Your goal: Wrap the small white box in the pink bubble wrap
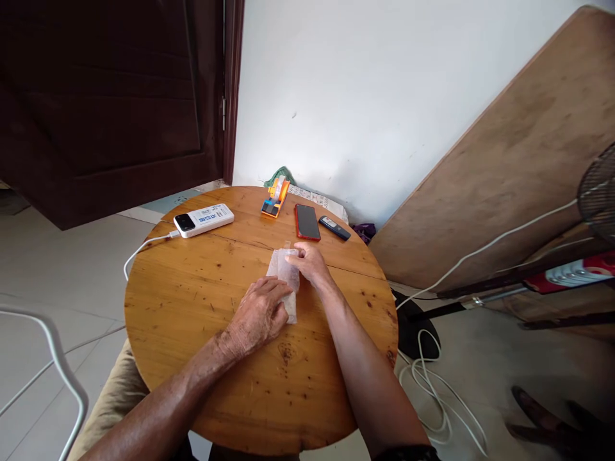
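Note:
A whitish, translucent wrapped packet (291, 296) lies lengthwise near the middle of the round wooden table (192, 301). Across its left side rests my left hand (261, 310), fingers close together and pressed on the wrapping. My right hand (308, 261) pinches the packet's far right corner between thumb and fingers. A small clear strip sticks out past the far end, beside the right fingertips. What lies inside the wrapping cannot be made out.
An orange tape dispenser (276, 197), a red-edged phone (307, 222) and a dark remote (334, 228) lie at the back. A white power bank (204, 220) with a cable (144, 244) is at the back left. A fan (598, 192) stands at right.

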A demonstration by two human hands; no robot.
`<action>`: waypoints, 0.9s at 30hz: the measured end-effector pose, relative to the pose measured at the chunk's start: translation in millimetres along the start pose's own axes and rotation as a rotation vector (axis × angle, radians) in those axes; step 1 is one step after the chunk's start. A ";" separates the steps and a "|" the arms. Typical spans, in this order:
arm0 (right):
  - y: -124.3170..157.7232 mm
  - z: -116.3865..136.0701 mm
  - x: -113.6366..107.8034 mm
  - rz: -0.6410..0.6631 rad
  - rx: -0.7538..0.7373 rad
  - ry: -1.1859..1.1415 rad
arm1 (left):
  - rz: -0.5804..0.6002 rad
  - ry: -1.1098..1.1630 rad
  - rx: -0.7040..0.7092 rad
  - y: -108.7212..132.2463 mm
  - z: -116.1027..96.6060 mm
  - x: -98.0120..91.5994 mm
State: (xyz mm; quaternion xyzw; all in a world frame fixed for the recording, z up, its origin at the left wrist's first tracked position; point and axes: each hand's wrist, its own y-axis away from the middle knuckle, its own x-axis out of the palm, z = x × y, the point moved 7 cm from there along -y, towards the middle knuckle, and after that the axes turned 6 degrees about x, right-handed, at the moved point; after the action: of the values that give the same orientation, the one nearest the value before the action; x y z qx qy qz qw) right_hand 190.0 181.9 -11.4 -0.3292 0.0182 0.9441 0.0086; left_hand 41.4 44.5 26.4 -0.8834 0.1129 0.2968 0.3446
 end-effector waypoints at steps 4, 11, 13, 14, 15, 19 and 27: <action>7.8 0.2 2.5 0.030 0.023 -0.155 | -0.006 -0.013 -0.016 1.6 -1.5 0.0; 17.7 13.0 1.9 0.053 0.016 -0.415 | -0.032 -0.027 -0.015 1.9 -3.2 -0.7; 19.7 15.5 0.7 0.045 0.005 -0.477 | -0.032 -0.031 -0.008 2.2 -2.5 0.1; 20.6 16.4 0.4 0.038 0.000 -0.505 | -0.034 -0.033 -0.009 2.6 -2.1 0.3; 21.3 17.0 0.4 0.032 -0.005 -0.532 | -0.037 -0.039 -0.012 3.0 -1.8 0.3; 22.4 17.9 4.6 0.018 -0.009 -0.615 | -0.053 -0.125 -0.046 4.4 -3.9 -2.4; 27.6 25.5 10.7 -0.026 -0.036 -0.681 | -0.005 -0.160 -0.050 2.5 -6.4 -2.0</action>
State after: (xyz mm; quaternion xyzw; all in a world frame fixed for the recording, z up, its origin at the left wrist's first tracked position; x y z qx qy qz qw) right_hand 165.0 155.4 2.7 0.0046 -0.0065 0.9998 0.0205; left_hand 41.7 38.3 30.0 -0.8655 0.0753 0.3681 0.3313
